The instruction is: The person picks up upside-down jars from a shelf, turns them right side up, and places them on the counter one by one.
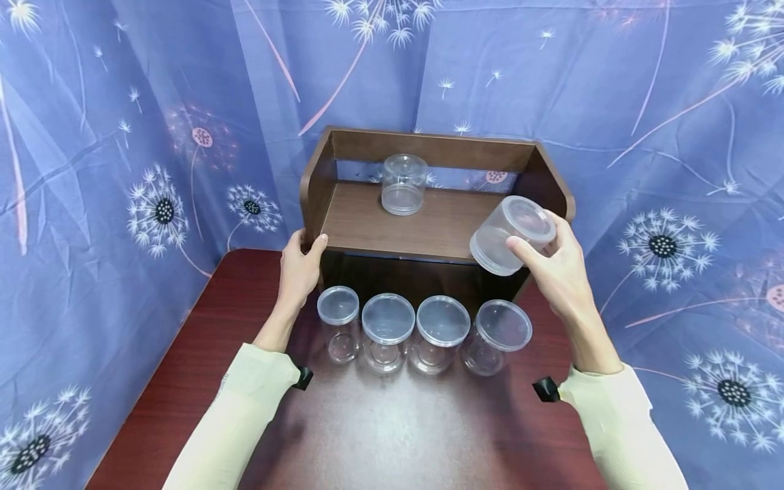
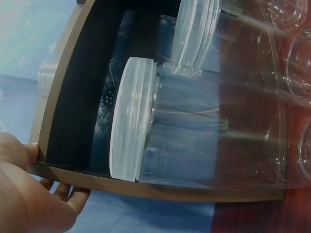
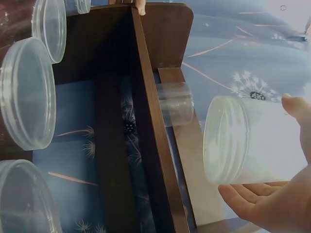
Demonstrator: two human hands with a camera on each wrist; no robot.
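Observation:
My right hand holds a short, wide clear plastic jar by its sides, thumb in front and fingers around the back. The jar is tilted, its banded lid end lower, over the right front of a brown wooden shelf's upper board. In the right wrist view the held jar looks hazy. My left hand grips the shelf's left front corner, with the thumb on the board and fingers curled around the side panel. A similar jar stands on the upper board, left of the held one.
Several taller clear jars with lids stand in a row on the dark red table before the shelf, among them a narrow jar at the left and a wide-lidded jar at the right. A blue dandelion-patterned curtain hangs around the table.

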